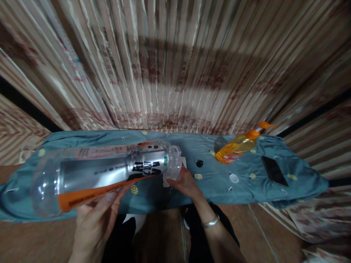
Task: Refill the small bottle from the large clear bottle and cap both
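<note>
A large clear plastic bottle (98, 171) with a silver, black and orange label lies on its side in the air above a blue cloth (241, 190). My left hand (94, 219) holds the bottle from below near its base. At the bottle's neck my right hand (185, 182), with a silver bracelet on the wrist, grips the bottle and a whitish piece under it. The bottle's mouth points right and has no cap on it.
On the blue cloth stand an orange pump bottle (240, 146), a black phone (274, 170), a small black cap (199, 163) and a white round lid (234, 178). A striped curtain (175, 62) hangs behind. Tiled floor lies below.
</note>
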The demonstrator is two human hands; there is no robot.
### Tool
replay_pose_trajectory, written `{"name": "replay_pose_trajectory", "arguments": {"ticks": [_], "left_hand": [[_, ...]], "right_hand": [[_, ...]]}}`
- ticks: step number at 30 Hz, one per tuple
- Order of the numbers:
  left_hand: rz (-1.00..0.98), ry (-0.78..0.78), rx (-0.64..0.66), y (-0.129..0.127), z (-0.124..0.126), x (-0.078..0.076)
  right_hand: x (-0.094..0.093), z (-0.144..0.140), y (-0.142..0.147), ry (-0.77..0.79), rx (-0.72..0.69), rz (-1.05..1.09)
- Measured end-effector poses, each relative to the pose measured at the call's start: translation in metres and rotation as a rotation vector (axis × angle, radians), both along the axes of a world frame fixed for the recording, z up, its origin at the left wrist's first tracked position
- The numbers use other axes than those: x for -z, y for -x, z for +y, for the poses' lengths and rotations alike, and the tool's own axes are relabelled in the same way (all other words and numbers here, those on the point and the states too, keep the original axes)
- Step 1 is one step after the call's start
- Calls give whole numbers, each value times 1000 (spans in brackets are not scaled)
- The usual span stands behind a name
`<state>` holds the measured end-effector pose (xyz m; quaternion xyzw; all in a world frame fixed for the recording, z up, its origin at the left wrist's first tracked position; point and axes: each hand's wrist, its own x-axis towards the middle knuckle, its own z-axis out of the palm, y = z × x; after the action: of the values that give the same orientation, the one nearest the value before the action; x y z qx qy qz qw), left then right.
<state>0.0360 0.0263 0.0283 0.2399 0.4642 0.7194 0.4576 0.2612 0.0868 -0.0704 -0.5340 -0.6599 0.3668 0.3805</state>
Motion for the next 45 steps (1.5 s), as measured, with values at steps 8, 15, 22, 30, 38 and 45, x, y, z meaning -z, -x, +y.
{"name": "replay_pose_trajectory", "arguments": {"ticks": [8,15,22,30,38,45], "left_hand": [[-40,14,-48,-1,2,1],[-46,5,-56,-4,3,-2],[-68,43,-55,-5,4,-2],[-47,19,-29,-7,6,-4],[-28,-4,-16,-5,7,-3],[40,-28,9,2,6,8]], "right_hand": [[0,-1,-1,3,2,-1],[5,-1,-1,-7,-4,-6],[5,0,0,-19,-3,-1],[5,0,0,-10,-10,3],[7,0,1,-36,-7,4],[7,0,0,-13,-5,10]]}}
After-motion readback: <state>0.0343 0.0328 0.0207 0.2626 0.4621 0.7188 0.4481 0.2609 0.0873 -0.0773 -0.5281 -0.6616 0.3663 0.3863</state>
